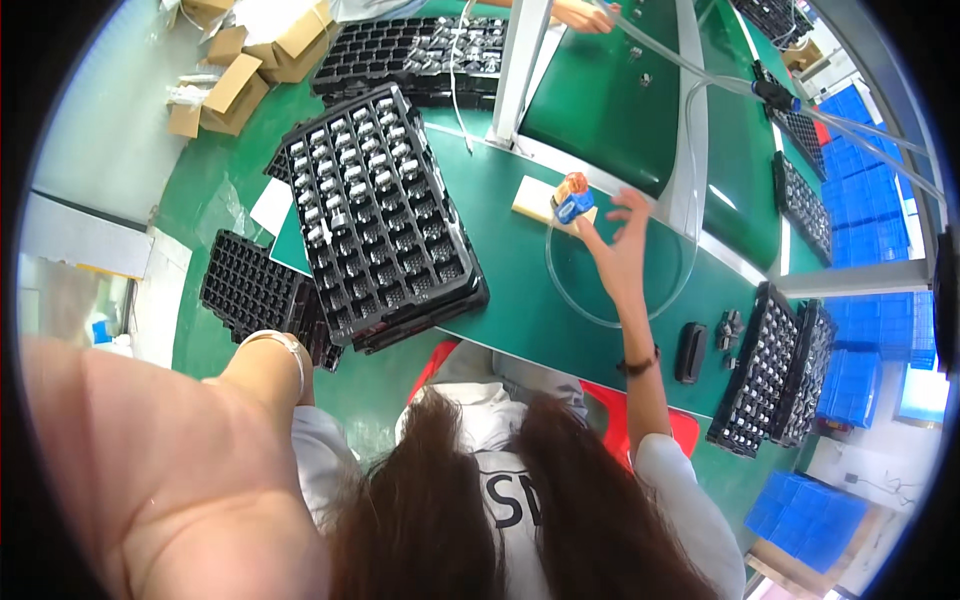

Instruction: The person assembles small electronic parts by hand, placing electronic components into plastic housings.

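Observation:
My right hand point(622, 245) reaches over the green workbench point(520, 330), fingers spread apart and holding nothing. Its thumb is close to a small blue and orange bundle point(573, 200); whether they touch I cannot tell. That bundle sits on a pale yellow block point(533, 199). A dark band point(640, 362) circles my right wrist. Very large at the lower left, my left hand point(170, 470) is raised close to the camera, with its fingers hidden. Left of the bench's middle lies a tilted stack of black trays point(425, 260), its upper pockets partly filled with small metal parts.
More filled black trays point(765, 370) stand at the right, by a black oblong case point(690, 352). A clear tube point(560, 285) loops over the bench. Beyond runs a green conveyor point(600, 120), with another person's hand point(585, 14) above. Cardboard boxes point(235, 95) stand far left.

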Motion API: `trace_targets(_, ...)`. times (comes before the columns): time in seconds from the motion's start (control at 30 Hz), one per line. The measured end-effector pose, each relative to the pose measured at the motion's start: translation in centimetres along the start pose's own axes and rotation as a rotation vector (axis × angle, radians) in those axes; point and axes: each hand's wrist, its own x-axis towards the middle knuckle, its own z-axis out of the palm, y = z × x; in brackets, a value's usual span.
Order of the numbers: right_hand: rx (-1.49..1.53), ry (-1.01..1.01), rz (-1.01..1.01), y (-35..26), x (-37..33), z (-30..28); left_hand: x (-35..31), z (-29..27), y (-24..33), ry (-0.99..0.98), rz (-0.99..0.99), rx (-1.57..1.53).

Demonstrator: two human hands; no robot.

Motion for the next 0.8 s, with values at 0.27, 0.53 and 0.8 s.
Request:
trace_targets(0.27, -0.026, -0.149, 0.002, 3.2, 3.2, 4.7, -0.7, 1.5, -4.6, 0.030, -0.221, 0.054)
trace_targets(0.53, 0.167, 0.020, -0.056, 4.1, 11.7, 4.3, -11.7, -5.9, -15.0, -0.771, -0.592, 0.628)
trace_targets(0.8, -0.357, 0.230, -0.104, 12.6, 23.4, 4.6, -13.7, -5.8, -16.5, -0.598, -0.701, 0.488)
